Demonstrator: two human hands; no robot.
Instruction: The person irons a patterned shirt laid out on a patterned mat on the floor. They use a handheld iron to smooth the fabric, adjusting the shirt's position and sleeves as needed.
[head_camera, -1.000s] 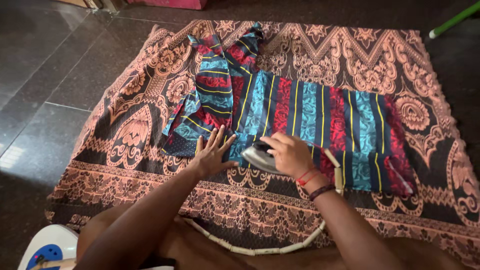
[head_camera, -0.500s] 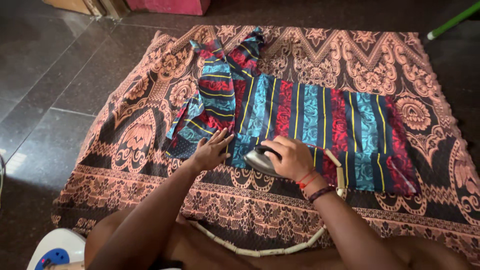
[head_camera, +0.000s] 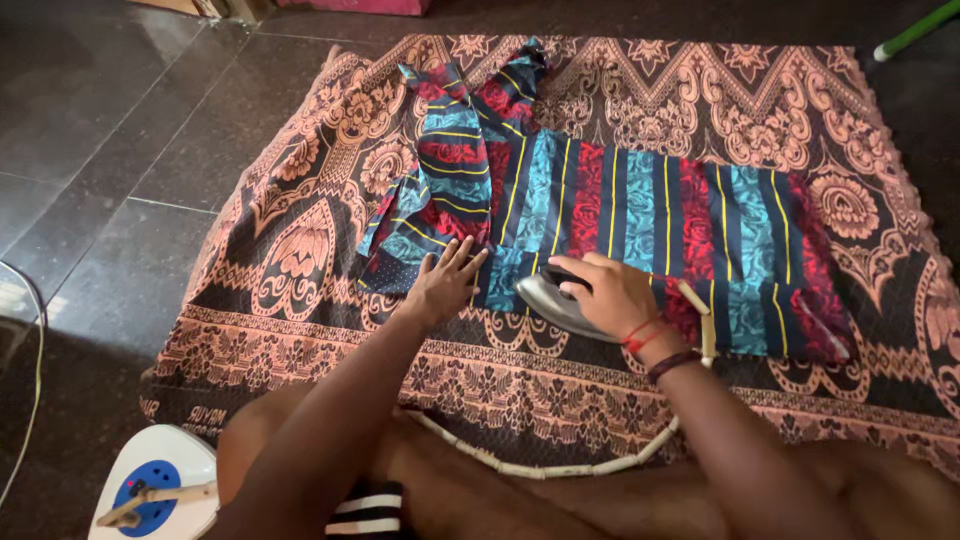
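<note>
The right hand (head_camera: 608, 292) is wrapped around the handle of a silver iron (head_camera: 556, 303), holding it tight, and the iron's flat bottom sits on the near edge of a striped cloth (head_camera: 640, 215). Far at the left, at about eight o'clock, a white power strip with a blue round socket (head_camera: 152, 484) lies on the dark tiled floor (head_camera: 90, 130). A big patterned blanket in brown and pink (head_camera: 300, 260) is spread on that floor. The striped cloth, blue, red and black with thin yellow lines, lies on the blanket near the middle, and its left part is bunched up toward twelve o'clock. The left hand (head_camera: 443, 283) lies flat with fingers spread wide, pressing on the cloth's near left corner and holding nothing. The iron is just beside it, at its three o'clock. A white cord (head_camera: 560, 465) curves from the iron along the blanket near the person's legs. Red and dark bands (head_camera: 655, 345) circle the right wrist. At one o'clock, a green stick (head_camera: 915, 30) lies on the floor.
</note>
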